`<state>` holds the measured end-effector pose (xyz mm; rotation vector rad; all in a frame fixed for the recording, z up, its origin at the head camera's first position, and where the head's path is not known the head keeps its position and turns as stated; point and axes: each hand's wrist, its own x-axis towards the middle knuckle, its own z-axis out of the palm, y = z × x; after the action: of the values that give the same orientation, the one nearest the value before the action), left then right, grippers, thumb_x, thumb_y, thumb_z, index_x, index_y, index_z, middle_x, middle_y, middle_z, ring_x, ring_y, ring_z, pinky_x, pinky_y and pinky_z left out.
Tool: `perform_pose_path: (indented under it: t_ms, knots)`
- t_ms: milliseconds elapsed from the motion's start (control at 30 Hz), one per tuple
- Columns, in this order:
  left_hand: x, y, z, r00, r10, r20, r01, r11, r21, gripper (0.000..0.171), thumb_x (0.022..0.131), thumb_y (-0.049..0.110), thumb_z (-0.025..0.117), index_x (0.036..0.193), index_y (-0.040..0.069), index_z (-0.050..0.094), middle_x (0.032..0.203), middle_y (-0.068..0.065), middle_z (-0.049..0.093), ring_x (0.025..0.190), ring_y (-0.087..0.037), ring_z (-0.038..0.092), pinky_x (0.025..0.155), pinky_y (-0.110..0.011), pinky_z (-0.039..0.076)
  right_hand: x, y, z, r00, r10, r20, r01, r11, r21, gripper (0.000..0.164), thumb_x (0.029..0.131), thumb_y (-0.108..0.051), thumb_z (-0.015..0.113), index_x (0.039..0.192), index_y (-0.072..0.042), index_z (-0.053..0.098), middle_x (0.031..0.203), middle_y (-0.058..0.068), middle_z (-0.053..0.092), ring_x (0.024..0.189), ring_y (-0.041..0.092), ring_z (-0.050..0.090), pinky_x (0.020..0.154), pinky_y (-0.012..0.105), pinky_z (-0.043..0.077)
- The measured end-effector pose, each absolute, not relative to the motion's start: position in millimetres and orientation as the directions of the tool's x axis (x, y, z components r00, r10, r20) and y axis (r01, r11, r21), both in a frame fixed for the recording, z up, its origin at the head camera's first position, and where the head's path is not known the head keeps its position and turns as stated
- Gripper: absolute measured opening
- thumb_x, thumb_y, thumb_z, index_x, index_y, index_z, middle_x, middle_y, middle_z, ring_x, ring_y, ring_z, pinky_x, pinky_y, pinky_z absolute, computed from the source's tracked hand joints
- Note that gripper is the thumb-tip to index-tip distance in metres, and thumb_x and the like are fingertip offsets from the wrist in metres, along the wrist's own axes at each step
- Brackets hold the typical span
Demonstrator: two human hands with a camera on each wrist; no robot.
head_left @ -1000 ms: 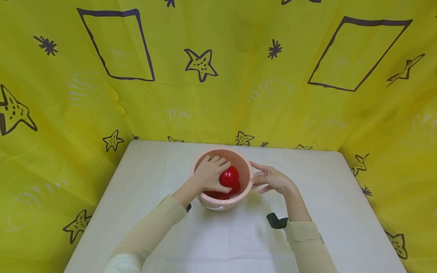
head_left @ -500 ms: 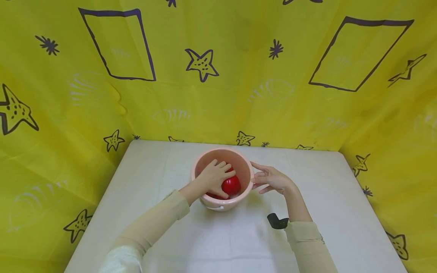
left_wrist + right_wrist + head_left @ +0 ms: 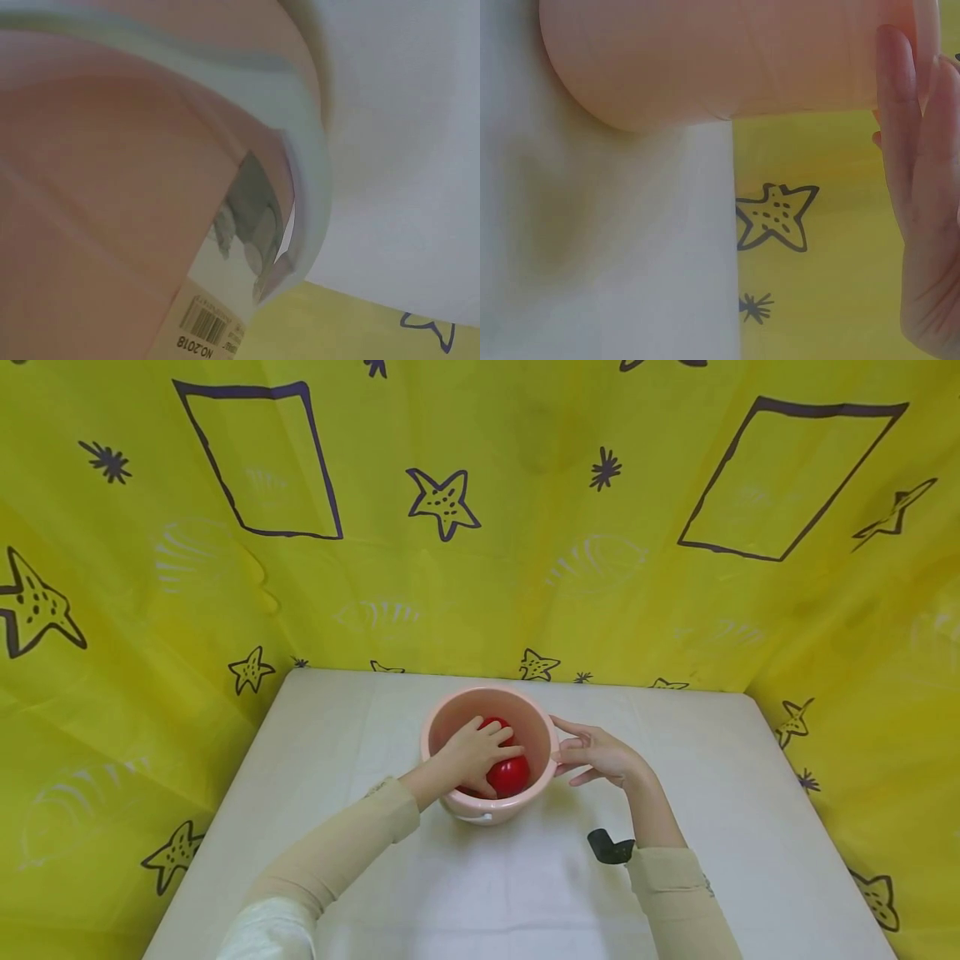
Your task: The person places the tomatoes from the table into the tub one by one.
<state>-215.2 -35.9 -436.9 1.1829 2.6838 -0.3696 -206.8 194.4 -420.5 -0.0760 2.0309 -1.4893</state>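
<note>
A pink bucket (image 3: 538,727) stands on the white table, with glossy red ball-shaped things inside. My left hand (image 3: 474,756) reaches down into it, thumb and fingers curved round one red ball-shaped thing (image 3: 510,778). Another patch of red (image 3: 495,723) shows past the fingertips; the bucket's bottom is hidden. At the right side of the rim, my right hand (image 3: 602,754) holds the bucket's edge with its fingertips. The right wrist view has its fingers (image 3: 897,82) against the outer wall by the rim. A white handle (image 3: 309,172) hangs across the bucket's labelled side in the left wrist view.
The white table (image 3: 360,877) reaches back to a yellow curtain (image 3: 495,585) patterned with starfish and shells, which also hangs at both sides. A dark wrist mount (image 3: 609,847) sticks out by the right sleeve. A printed label (image 3: 210,300) is on the bucket.
My left hand has moved a little deeper and to the right inside the bucket, and the red things there have shifted. The right hand and the bucket stay in place.
</note>
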Motion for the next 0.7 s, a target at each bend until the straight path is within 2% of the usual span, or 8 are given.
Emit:
perform_pose_path:
  t_ms: [300, 700]
  knots:
    - [-214.8, -36.0, -438.2, -0.671, 0.692, -0.265, 0.739, 0.654, -0.165, 0.083, 0.071, 0.056, 0.067, 0.142, 0.038, 0.028, 0.146, 0.004, 0.032, 0.132, -0.02, 0.027, 0.11, -0.042, 0.022, -205.3, 195.9, -421.8, -0.822, -0.362, -0.44, 0.3, 0.381, -0.875, 0.074, 0.082, -0.023, 0.066, 0.145, -0.018, 0.027, 0.103, 0.013, 0.066, 0.087, 0.025, 0.066, 0.068, 0.036, 0.056]
    - [-216.1, -41.0, -439.1, -0.693, 0.684, -0.228, 0.71, 0.702, -0.054, 0.083, 0.07, 0.05, 0.071, 0.141, 0.035, 0.032, 0.145, 0.001, 0.033, 0.133, -0.023, 0.026, 0.109, -0.046, 0.023, -207.1, 195.7, -427.0, -0.816, -0.372, -0.443, 0.306, 0.372, -0.876, 0.07, 0.084, -0.02, 0.064, 0.144, -0.018, 0.028, 0.103, 0.014, 0.066, 0.086, 0.025, 0.066, 0.067, 0.035, 0.056]
